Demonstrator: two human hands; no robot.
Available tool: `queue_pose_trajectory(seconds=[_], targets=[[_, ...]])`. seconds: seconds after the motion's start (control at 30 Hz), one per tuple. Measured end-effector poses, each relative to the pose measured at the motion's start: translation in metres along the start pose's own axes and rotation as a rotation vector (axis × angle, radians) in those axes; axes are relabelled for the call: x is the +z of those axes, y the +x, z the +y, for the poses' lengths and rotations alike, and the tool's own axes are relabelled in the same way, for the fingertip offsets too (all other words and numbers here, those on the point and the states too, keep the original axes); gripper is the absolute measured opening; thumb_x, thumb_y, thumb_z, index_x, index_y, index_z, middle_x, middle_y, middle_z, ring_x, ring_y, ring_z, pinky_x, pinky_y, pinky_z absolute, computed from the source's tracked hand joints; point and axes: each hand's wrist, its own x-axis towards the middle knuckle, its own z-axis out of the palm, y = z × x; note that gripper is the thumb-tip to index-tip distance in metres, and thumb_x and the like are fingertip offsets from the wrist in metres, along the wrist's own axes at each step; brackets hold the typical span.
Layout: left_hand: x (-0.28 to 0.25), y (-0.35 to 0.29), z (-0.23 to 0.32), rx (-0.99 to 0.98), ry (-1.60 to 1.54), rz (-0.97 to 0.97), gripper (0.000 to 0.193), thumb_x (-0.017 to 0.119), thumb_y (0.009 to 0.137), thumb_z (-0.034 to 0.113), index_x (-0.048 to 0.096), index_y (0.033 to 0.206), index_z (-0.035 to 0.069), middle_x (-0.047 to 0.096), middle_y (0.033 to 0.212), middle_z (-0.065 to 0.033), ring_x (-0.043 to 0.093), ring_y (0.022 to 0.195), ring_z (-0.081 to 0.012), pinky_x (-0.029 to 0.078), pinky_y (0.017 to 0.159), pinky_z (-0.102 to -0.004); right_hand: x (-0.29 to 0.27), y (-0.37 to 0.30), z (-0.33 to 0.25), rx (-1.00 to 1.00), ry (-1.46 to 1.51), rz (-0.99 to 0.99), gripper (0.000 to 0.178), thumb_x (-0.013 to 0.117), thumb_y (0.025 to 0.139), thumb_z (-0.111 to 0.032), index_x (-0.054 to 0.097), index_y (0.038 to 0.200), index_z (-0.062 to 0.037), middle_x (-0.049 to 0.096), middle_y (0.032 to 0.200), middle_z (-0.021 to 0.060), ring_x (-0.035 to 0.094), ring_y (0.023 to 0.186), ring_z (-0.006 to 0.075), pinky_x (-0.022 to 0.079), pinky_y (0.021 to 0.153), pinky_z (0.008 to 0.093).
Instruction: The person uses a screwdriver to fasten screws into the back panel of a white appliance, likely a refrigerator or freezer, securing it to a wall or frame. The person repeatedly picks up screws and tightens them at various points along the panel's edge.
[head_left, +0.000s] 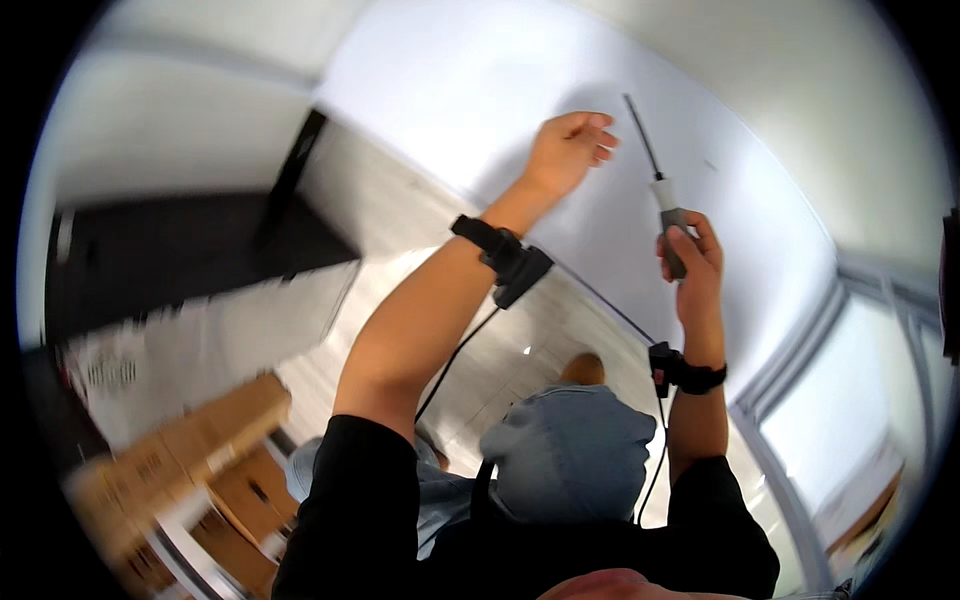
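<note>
My right hand [695, 252] is wrapped round the grey handle of a screwdriver [670, 225]. Its long dark shaft points up and away over the white tabletop [430, 90], the tip clear of my other hand. To the left of that shaft, my left hand [568, 155] hovers with fingers loosely curled and the thumb apart from them; nothing shows in it, though its palm is partly hidden. Each wrist wears a black strap with a small device [515, 265] and a cable.
A black-topped unit [180, 250] stands at the left, with cardboard boxes [190, 440] below it. Grey-framed panels [800, 350] run along the right. My knee [570, 450] is near the table's front edge. A small dark mark [710, 164] shows on the tabletop.
</note>
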Motion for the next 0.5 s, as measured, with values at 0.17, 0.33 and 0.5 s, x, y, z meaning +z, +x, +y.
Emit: queue_pose_trajectory(seconds=[0.17,0.33,0.5], targets=[[-0.010,-0.165,0.073,0.215,-0.137,0.169,0.036,0.042,0.100,0.021,0.052,0.120,-0.008,0.066,0.095,-0.0151,0.064,0.077,-0.0190,0.052,0.069,-0.0292,0.049,-0.081,-0.031,-0.208,-0.080,-0.306,0.023,0.056,0.089,-0.018,0.055,0.109,-0.0065,0.054,0.070,0.0010,0.042,0.053,0.0068,0.032,0.049,0.0208],[0.028,-0.350,0.132,0.452,-0.210,0.333,0.033,0.040,0.101,0.022,0.053,0.113,-0.005,0.066,0.092,-0.0142,0.063,0.073,-0.0167,0.053,0.066,-0.0277,0.053,-0.235,-0.100,-0.356,-0.204,-0.667,0.029,0.053,0.088,-0.019,0.053,0.113,-0.0048,0.053,0.071,0.0011,0.041,0.055,0.0069,0.033,0.051,0.0218],[0.059,-0.506,0.216,0.602,-0.245,0.322,0.033,0.040,0.100,0.023,0.052,0.115,-0.004,0.067,0.084,-0.0130,0.063,0.068,-0.0136,0.052,0.062,-0.0250,0.048,-0.417,-0.205,-0.362,-0.434,-0.749,0.036,0.054,0.088,-0.021,0.049,0.119,-0.0038,0.058,0.076,0.0038,0.048,0.062,0.0080,0.038,0.055,0.0222]])
